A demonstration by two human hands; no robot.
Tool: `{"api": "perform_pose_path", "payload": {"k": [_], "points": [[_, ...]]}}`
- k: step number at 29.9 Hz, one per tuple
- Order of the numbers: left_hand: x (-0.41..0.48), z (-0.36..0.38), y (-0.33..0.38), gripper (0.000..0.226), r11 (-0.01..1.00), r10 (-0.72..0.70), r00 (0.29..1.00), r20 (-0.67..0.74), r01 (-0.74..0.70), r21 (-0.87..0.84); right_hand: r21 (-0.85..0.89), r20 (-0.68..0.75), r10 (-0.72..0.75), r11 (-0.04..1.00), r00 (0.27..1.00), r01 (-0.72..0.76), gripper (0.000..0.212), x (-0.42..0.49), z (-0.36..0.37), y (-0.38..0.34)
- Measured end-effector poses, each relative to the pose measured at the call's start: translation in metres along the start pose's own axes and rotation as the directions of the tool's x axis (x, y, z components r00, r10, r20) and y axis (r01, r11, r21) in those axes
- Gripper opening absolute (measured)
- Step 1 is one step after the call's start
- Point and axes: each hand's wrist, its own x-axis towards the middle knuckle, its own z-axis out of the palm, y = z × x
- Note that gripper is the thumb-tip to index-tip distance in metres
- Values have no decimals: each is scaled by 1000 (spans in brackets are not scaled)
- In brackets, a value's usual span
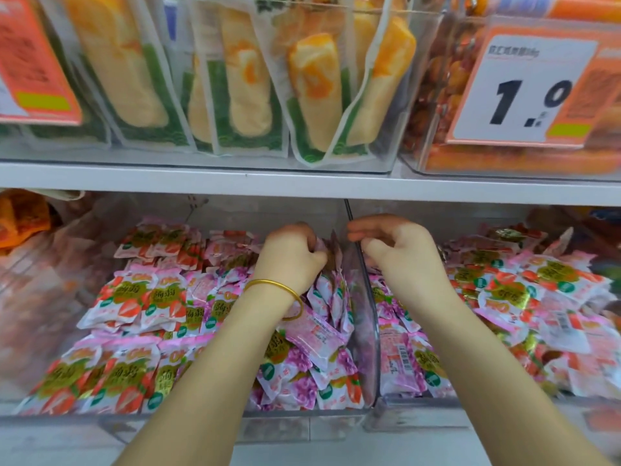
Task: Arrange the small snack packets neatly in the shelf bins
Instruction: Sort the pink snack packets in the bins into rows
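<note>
Though snack packets (134, 297) blurry, price card (524, 85) legibly "1.0"

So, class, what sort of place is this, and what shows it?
Most likely a shop's snack aisle: a white-and-orange price card reading 1.0, clear plastic shelf bins heaped with small pink-and-white snack packets, and a white shelf board.

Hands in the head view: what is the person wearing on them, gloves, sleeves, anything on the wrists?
No gloves or sleeves show; both forearms are bare. The left hand has a thin, plain gold bangle round its wrist. The right hand wears nothing at the wrist, and no rings show.
</note>
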Motion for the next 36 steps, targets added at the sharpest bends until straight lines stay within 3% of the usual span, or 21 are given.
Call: {"api": "perform_pose_path", "payload": {"k": [5,9,15,20,24,26,28,30,36], "points": [[-5,-38,-8,6,939,-85,994,-70,56,-340,40,-1,-28,999,1000,28,28,-2,-5,-5],[-17,-60,-18,14,722,-141,982,126,189,-666,65,34,-112,992,993,110,23,-8,-5,-17],[-29,-62,-11,9,565,-107,953,285,294,-771,71,83,-81,995,993,76,35,-12,-17,-22],[-32,-43,14,12,478,-24,953,301,275,-834,346,400,53,916,915,-204,34,-9,-40,-14],[-31,-21,30,9,532,-22,976,216,194,-824,474,329,185,816,926,-332,37,-5,-54,0],[-29,-15,34,10,683,0,989,148,109,-722,549,146,307,766,941,-335,25,2,-66,13],[-28,-9,31,28,864,28,995,93,23,-503,554,-70,396,779,916,-294,15,9,-80,28],[-27,-5,28,36,939,54,995,78,-24,-344,520,-189,432,806,882,-283,21,14,-87,43],[-25,-1,28,33,964,89,992,90,-63,-260,554,-137,509,751,850,-360,43,22,-68,41]]}}
